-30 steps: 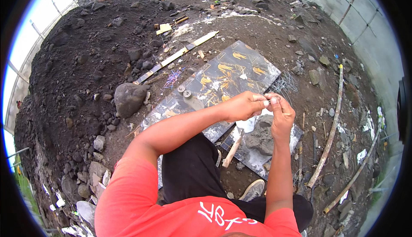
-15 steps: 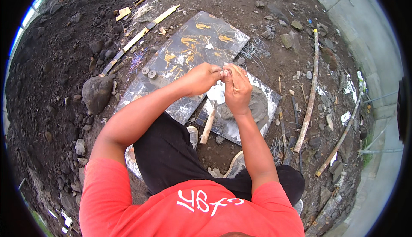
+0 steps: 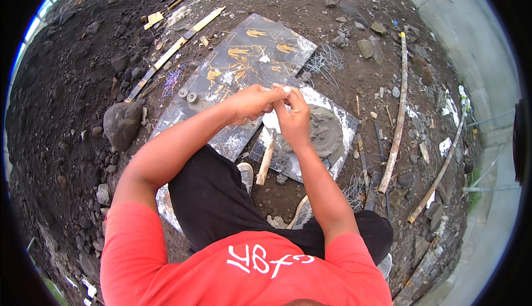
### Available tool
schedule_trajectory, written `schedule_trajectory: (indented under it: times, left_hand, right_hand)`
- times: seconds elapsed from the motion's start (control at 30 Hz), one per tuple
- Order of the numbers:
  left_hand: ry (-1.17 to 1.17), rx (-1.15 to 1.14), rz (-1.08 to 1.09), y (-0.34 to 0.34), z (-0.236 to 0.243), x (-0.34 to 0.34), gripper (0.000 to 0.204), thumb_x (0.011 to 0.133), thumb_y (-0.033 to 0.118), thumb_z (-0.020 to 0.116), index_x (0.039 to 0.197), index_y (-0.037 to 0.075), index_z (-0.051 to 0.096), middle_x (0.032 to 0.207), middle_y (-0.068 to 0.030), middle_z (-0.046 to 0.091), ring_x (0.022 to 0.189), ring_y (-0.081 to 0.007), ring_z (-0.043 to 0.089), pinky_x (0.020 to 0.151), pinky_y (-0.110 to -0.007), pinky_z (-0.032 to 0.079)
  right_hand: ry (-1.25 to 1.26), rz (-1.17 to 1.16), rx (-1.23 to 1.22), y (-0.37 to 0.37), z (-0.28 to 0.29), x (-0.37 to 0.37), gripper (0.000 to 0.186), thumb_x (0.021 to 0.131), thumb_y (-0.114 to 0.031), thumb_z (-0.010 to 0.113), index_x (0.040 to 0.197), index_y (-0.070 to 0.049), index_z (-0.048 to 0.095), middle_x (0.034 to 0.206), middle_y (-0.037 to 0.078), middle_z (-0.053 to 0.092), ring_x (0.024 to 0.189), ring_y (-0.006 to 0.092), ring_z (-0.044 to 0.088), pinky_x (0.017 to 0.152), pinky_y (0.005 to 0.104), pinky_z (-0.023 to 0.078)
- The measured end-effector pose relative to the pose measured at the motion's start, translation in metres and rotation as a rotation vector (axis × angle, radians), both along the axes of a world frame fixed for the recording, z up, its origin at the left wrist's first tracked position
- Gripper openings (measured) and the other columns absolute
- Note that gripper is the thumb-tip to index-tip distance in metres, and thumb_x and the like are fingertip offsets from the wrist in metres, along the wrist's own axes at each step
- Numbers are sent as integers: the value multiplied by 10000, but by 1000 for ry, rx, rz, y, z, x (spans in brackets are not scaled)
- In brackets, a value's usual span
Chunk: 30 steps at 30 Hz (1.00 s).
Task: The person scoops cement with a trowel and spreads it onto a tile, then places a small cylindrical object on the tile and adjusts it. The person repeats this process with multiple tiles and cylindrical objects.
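Note:
Above the boards my left hand [image 3: 252, 104] and my right hand [image 3: 293, 119] meet at the fingertips. Both are closed in a pinch; whatever lies between their fingers is too small or hidden to name. Below them a trowel [image 3: 265, 163] with a wooden handle rests on a smaller dark board [image 3: 350, 127], its pale blade partly covered by my right hand. Wet grey mortar [image 3: 326, 132] is spread on that board. Two small round grey concrete pieces [image 3: 192, 97] stand on the larger dark board [image 3: 260, 43], left of my hands.
Thin wire [image 3: 326, 63] lies tangled beside the larger board. Long poles [image 3: 400, 106] lie on the right, before a grey wall [image 3: 487, 73]. A wooden strip [image 3: 172, 51] and a big rock [image 3: 122, 126] are on the left, among stony soil.
Both hands have shifted slightly left and their fingers have rearranged, with the left fingers now over the right fingertips. The trowel and concrete pieces stay in place on the boards.

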<state>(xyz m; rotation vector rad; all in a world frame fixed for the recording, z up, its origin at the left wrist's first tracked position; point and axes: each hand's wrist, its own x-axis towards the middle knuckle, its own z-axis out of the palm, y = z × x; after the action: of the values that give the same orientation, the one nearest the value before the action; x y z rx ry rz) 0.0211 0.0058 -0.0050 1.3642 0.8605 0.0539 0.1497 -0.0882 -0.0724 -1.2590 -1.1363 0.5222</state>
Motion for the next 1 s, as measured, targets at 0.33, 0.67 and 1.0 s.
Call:
schedule_trajectory:
  times: [0.33,0.67,1.0]
  left_hand:
    - [-45,114,-175,5,-8,-1,449,1023,503,562,809,108,552,720,65,411,660,-81,378,578,-285,339]
    - [-188,49,-259,11,-3,-12,400,1048,443,561,852,95,569,719,51,432,600,-65,361,515,-267,303]
    - [38,885,-519,33,-9,-24,378,1077,289,506,1262,-20,620,951,-162,711,830,-371,687,730,-479,500]
  right_hand:
    - [-430,-79,56,1,13,22,242,998,-178,607,1139,-33,741,1005,165,737,960,350,667,880,428,501]
    - [-671,-104,163,-1,16,33,220,998,-113,618,1176,-29,716,926,143,714,878,324,675,841,409,512]
    - [457,232,-222,12,-24,15,325,1085,-263,558,1233,7,662,1032,59,669,906,117,643,762,287,565]
